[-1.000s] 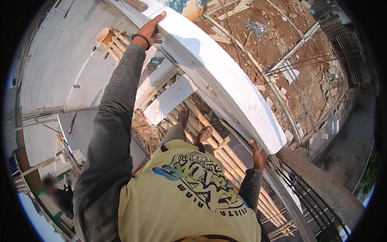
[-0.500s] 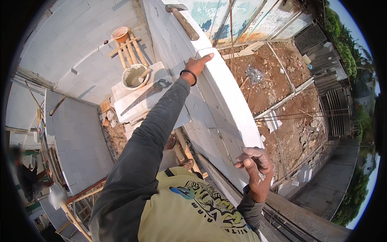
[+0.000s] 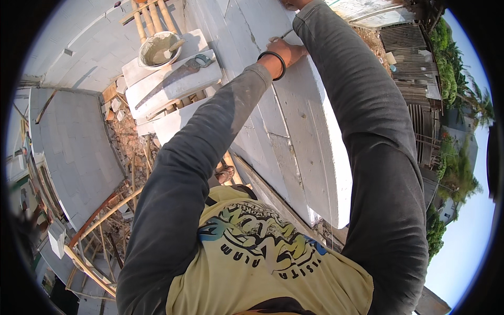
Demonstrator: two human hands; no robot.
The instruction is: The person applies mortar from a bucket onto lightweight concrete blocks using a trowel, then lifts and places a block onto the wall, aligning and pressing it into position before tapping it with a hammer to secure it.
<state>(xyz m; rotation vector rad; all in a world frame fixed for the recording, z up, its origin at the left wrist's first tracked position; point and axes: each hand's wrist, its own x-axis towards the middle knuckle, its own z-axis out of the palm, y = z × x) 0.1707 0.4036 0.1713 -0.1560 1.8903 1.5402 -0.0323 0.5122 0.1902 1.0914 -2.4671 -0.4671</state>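
Observation:
My left hand, with a black band at the wrist, is closed at the upper edge of the pale block wall. A thin dark sliver shows by its fingertips, too small to name. My right arm stretches forward across the wall top. Only part of my right hand shows at the upper picture edge, just beyond the left one; its fingers are mostly cut off. The wall's white top face runs toward me and ends near my shirt.
Left of the wall, a handsaw lies on stacked pale blocks. Beside it stands a bucket of grey mortar with a stick-like handle in it. Bamboo poles are behind. Rubble covers ground below; corrugated sheeting stands at right.
My right hand has gone from the near end of the wall to its far part. My left hand stays at the wall edge, now more curled. The hammer on the wall top is out of sight.

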